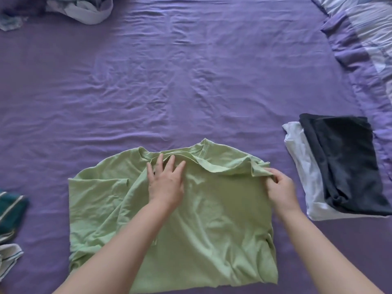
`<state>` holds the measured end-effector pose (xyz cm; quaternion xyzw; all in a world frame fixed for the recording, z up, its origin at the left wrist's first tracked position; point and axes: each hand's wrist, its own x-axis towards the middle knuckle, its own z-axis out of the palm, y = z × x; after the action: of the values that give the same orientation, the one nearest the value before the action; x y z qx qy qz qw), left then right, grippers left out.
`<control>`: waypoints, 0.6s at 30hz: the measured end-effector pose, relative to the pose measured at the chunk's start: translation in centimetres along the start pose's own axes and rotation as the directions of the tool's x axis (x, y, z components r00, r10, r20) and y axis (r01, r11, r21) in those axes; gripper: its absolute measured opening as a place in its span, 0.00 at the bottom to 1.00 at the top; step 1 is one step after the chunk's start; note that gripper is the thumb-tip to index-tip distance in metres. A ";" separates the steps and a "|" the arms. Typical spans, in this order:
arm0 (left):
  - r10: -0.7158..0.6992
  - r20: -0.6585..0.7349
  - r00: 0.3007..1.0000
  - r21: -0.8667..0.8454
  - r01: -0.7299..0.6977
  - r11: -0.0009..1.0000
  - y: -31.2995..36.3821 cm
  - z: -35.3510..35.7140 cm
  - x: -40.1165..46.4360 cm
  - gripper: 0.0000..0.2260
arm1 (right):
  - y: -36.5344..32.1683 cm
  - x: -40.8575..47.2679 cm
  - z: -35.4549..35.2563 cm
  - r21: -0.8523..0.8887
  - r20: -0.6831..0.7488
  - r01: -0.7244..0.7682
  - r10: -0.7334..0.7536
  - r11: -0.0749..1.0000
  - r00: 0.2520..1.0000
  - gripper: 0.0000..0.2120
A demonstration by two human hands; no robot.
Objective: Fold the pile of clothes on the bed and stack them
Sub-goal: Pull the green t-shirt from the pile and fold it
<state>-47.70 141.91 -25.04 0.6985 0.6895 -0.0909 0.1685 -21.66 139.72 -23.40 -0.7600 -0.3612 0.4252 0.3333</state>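
A light green T-shirt lies spread on the purple bed sheet, collar pointing away from me. My left hand rests flat on the shirt just below the collar, fingers straight and spread. My right hand pinches a bunched fold of the shirt's right shoulder and sleeve, lifted slightly off the sheet. To the right sits a stack of folded clothes: a dark navy garment on top of a white one.
A teal striped garment and a white piece lie at the left edge. More crumpled clothes sit at the far left corner. A striped purple-and-white quilt lies along the right side.
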 end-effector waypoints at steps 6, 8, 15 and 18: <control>0.110 0.022 0.994 -0.047 -0.108 0.993 3.9 0.5 -0.7 0.25 | -1.0 4.4 -1.6 -0.217 -0.091 0.045 -0.066 0.975 0.994 0.09; 0.248 0.018 0.969 -0.063 -0.247 0.967 4.9 1.0 -1.1 0.22 | -1.2 4.9 -1.4 -0.306 -0.089 0.075 -0.107 0.949 0.990 0.12; 0.356 0.202 0.913 0.049 -0.372 0.927 6.2 2.6 -0.7 0.28 | -0.8 1.9 0.0 -0.719 -0.021 0.322 -0.482 0.616 0.876 0.21; 0.313 0.221 0.924 0.071 -0.336 0.939 5.3 2.5 0.0 0.33 | 0.3 -0.4 2.2 -0.733 0.424 0.556 -0.374 0.393 0.824 0.27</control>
<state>-42.18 141.02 -26.77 0.7980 0.5371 -0.1706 0.2138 -23.64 139.68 -24.39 -0.6462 -0.7461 0.1605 0.0007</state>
